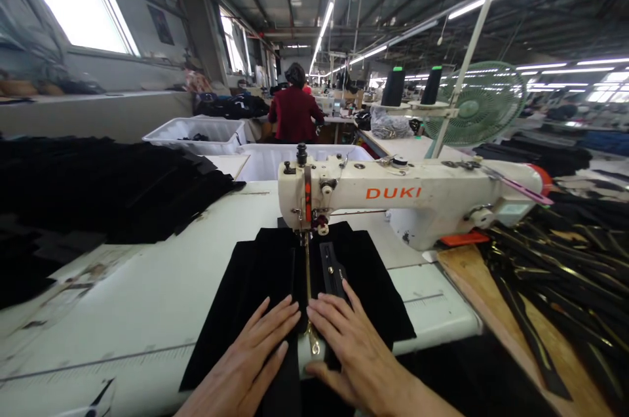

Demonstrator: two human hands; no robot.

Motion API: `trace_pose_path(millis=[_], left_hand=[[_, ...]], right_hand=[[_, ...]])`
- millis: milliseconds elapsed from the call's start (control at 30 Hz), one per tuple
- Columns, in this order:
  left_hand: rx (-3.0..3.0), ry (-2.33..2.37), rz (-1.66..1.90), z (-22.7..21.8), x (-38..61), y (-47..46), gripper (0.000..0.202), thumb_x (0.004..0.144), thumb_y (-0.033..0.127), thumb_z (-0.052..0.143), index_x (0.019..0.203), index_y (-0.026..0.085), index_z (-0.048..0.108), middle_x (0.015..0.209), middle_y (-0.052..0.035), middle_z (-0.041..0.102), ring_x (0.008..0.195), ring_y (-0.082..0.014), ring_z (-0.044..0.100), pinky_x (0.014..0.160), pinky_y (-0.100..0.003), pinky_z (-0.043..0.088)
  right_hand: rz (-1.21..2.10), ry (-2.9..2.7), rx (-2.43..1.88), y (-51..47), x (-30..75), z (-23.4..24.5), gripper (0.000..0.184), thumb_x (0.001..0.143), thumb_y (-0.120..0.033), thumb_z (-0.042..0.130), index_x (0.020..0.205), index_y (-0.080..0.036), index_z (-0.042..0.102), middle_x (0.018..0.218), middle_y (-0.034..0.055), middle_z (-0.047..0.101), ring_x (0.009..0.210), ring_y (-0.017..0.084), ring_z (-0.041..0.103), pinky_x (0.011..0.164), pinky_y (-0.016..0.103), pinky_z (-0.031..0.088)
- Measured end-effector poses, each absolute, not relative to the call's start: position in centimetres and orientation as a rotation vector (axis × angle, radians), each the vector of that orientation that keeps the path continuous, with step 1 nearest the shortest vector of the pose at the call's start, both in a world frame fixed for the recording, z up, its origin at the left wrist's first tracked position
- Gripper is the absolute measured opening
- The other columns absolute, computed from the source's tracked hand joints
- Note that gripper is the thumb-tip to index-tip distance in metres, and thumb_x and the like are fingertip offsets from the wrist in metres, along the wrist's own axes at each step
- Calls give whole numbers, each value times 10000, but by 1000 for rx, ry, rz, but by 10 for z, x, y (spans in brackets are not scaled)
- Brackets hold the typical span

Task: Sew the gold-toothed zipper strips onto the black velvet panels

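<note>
Both my hands lie flat on black fabric [236,312] spread on the white sewing table [147,299]. My left hand [255,351] presses the left piece, fingers stretched forward. My right hand [351,348] rests on the right piece [381,289], fingers apart, beside a gold-toothed zipper [309,302] running between the two pieces toward the needle. A black zipper tape or strip [330,263] lies just ahead of my right fingers. The cream DUKI sewing machine [393,194] stands right behind, its presser foot [305,233] on the seam.
A big pile of black fabric pieces [98,187] covers the table's left. Black zippers [555,259] heap on a wooden board at right. White plastic bins [196,135] stand behind. A green fan [484,102], thread cones [393,86] and a person in red [295,112] are farther back. Scissors [95,404] lie at lower left.
</note>
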State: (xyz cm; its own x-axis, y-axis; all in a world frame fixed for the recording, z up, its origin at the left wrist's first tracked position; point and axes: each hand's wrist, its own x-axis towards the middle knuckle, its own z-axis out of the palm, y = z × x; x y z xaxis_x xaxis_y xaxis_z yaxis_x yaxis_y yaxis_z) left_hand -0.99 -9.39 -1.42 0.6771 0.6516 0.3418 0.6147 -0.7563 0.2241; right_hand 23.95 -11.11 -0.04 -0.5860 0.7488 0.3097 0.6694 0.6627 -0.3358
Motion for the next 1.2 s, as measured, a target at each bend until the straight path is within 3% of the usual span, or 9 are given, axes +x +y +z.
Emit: trace_pose_path(millis=[133, 300, 433, 533, 667, 800, 933, 1067, 1200], left_hand=[[2772, 1054, 546, -14, -17, -93, 517, 1071, 222, 418, 1566, 268, 276, 1555, -46, 405, 1434, -223, 330, 1132, -470, 319], [2866, 1014, 644, -10, -12, -98, 511, 1059, 211, 420, 1556, 244, 308, 1513, -46, 471, 1418, -213, 369, 1127, -437, 346], [3031, 951, 696, -9, -6, -104, 527, 1000, 96, 398, 1523, 139, 354, 1486, -82, 504, 1415, -195, 388, 1159, -440, 275], [3112, 964, 715, -12, -1, -108, 582, 899, -3, 406, 1474, 83, 423, 1474, -104, 515, 1426, -222, 371, 1180, -464, 239], [3130, 911, 796, -14, 5, -111, 682, 807, -52, 393, 1477, 73, 421, 1483, -113, 504, 1425, -245, 371, 1183, -462, 269], [3093, 982, 773, -10, 7, -113, 787, 797, -65, 379, 1557, 114, 281, 1475, -91, 517, 1411, -231, 396, 1164, -434, 333], [3094, 972, 728, -11, 5, -114, 870, 739, -83, 364, 1576, 112, 222, 1482, -96, 507, 1414, -236, 389, 1146, -448, 364], [3095, 950, 753, -16, 5, -113, 840, 734, -85, 367, 1550, 100, 295, 1487, -104, 501, 1423, -242, 374, 1151, -449, 355], [3103, 940, 769, -15, 6, -113, 807, 740, -85, 365, 1530, 80, 335, 1481, -110, 507, 1434, -242, 354, 1157, -433, 350]], right_hand=[[323, -2479, -1064, -114, 241, 10, 497, 940, -278, 639, 1410, -213, 491, 1370, 27, 593, 1318, 208, 461, 1233, 499, 59], [385, -2472, -1047, -121, 243, 22, 484, 900, -297, 695, 1349, -232, 525, 1294, 18, 628, 1264, 210, 500, 1228, 497, 84], [381, -2265, -1166, -122, 236, 17, 324, 860, -277, 750, 1155, -255, 619, 1132, 3, 671, 1130, 210, 582, 1202, 516, 180], [320, -2066, -1269, -124, 222, 6, 259, 790, -154, 760, 991, -246, 624, 1016, -1, 656, 1045, 217, 608, 1172, 545, 241], [193, -1906, -1323, -126, 204, -8, 267, 734, -65, 639, 939, -225, 578, 949, 19, 610, 990, 237, 609, 1139, 571, 295], [168, -1955, -1249, -128, 203, -8, 359, 716, 8, 474, 978, -222, 559, 962, 27, 604, 962, 213, 613, 1144, 563, 297], [233, -2057, -1153, -130, 211, 2, 367, 797, -7, 476, 1067, -231, 582, 1043, 26, 640, 1031, 207, 599, 1158, 545, 284], [224, -2045, -1161, -125, 215, 4, 176, 926, -99, 543, 988, -246, 618, 987, 2, 674, 1026, 214, 603, 1139, 575, 299], [205, -2038, -1145, -119, 213, 0, 164, 921, -90, 579, 929, -248, 623, 939, -10, 686, 1005, 215, 614, 1128, 577, 318]])
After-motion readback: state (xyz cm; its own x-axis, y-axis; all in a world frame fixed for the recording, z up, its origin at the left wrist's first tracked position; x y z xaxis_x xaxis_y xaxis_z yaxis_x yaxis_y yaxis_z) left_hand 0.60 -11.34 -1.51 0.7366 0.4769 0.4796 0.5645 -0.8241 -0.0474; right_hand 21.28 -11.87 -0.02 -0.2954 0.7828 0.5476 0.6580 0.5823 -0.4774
